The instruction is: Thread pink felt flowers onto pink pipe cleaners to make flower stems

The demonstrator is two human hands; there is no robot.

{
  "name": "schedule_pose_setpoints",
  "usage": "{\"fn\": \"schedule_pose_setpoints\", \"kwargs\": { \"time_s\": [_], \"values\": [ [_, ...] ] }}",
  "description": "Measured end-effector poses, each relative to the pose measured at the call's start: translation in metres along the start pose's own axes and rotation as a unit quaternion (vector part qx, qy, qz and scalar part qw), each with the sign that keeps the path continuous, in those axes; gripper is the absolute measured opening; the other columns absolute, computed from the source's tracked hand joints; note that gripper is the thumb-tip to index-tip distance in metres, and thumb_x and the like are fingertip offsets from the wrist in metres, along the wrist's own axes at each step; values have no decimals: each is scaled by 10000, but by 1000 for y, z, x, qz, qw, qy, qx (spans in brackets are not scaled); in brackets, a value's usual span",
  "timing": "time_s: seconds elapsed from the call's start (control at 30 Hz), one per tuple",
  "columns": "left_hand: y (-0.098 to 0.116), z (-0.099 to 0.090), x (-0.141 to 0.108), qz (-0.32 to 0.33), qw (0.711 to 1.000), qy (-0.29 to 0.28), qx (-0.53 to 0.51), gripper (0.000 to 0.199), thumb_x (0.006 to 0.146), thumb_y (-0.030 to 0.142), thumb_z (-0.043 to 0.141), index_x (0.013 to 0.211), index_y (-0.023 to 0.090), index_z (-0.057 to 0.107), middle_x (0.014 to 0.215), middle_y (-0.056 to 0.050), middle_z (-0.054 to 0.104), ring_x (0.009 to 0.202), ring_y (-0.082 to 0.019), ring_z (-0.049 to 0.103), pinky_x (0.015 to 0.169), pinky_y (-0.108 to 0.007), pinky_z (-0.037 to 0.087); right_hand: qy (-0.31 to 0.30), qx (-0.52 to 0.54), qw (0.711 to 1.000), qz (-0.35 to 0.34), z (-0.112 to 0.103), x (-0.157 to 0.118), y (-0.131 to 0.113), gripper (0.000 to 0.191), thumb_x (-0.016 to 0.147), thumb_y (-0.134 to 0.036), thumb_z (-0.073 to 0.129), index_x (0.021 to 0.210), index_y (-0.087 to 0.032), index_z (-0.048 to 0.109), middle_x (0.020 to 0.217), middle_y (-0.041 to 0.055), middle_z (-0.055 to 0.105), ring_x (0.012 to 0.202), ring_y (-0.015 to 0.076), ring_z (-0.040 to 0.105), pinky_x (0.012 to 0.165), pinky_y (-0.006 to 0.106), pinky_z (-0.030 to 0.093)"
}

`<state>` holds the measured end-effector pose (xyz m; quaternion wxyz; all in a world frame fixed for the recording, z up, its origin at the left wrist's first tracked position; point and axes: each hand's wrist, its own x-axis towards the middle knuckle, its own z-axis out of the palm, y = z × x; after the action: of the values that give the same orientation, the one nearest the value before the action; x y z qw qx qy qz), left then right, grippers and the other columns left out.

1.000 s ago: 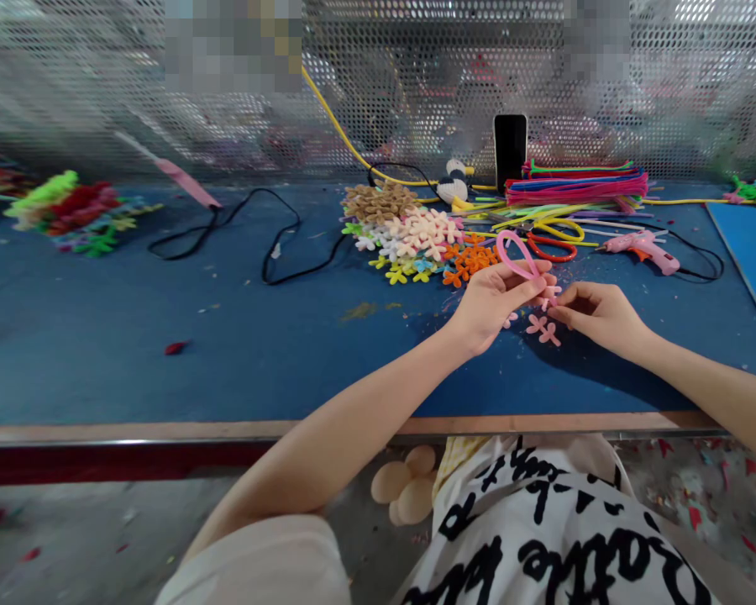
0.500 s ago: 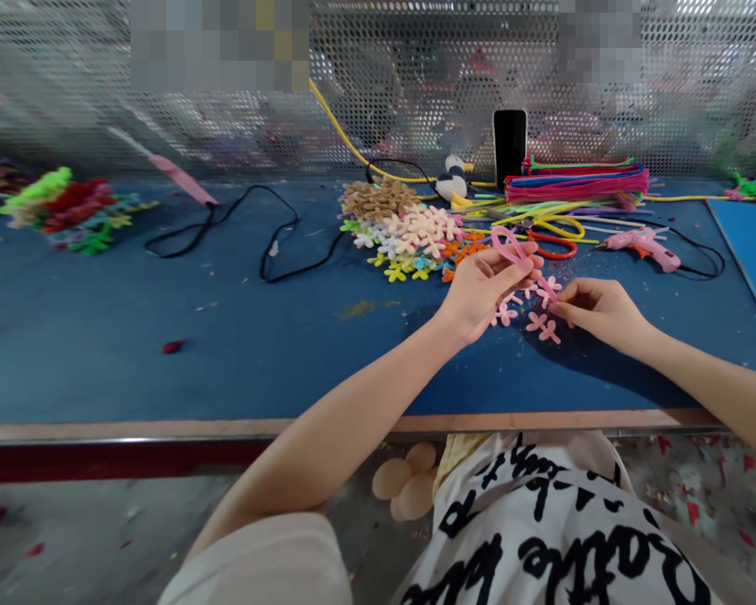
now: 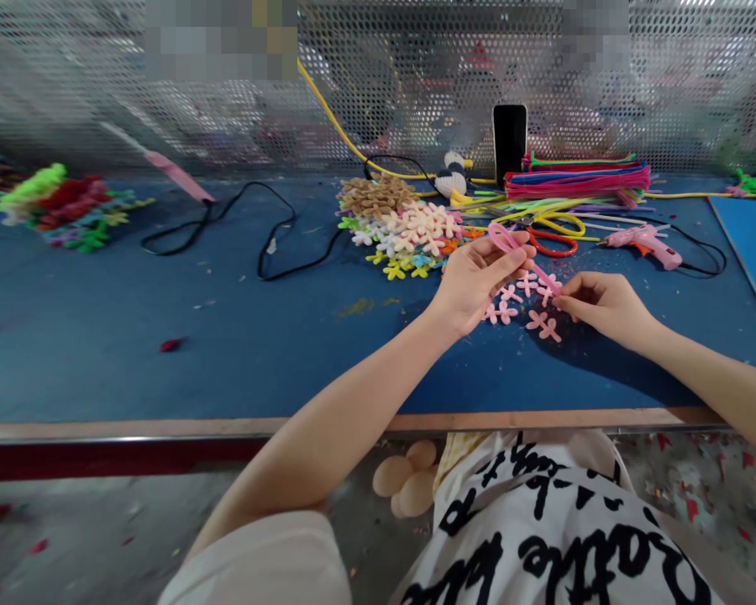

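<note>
A pink pipe cleaner is stretched between my hands, with a loop at its upper left end. My left hand pinches it just below the loop. Farther right, my right hand grips its lower end between thumb and fingers. Several small pink flower shapes lie on the blue table beneath and between the hands. Behind my left hand sits a pile of flower shapes in cream, brown, white, yellow and orange.
Behind the hands are a bundle of pipe cleaners, a phone standing upright, red-handled scissors and a pink glue gun. At the left lie a pink tool with a black cord and colourful fuzzy shapes.
My left hand has shifted slightly left, and a longer stretch of the pink pipe cleaner shows between the hands. More pink flowers are uncovered beside my left hand.
</note>
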<state>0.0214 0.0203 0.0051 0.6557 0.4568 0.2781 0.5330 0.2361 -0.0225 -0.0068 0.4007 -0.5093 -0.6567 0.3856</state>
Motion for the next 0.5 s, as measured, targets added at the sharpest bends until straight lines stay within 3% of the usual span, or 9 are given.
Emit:
{"fn": "schedule_pose_setpoints", "kwargs": {
  "time_s": [0.17,0.5],
  "values": [
    [3,-3,1,10,1000,2,-5,354,648,343,973,930,188,824,897,-12,817,767,-94,750,771,-191,599,-5,3,1000,3,1,1,1,387,744,-563,832,746,-204,688,612,5,628,541,132,525,556,304,446],
    [8,-10,7,36,999,17,14,306,733,283,921,1004,194,813,961,-20,824,836,-99,759,765,-166,590,5,-21,1000,1,-1,3,7,350,761,-525,796,760,-192,690,652,22,645,565,139,536,565,308,414]
  ]
}}
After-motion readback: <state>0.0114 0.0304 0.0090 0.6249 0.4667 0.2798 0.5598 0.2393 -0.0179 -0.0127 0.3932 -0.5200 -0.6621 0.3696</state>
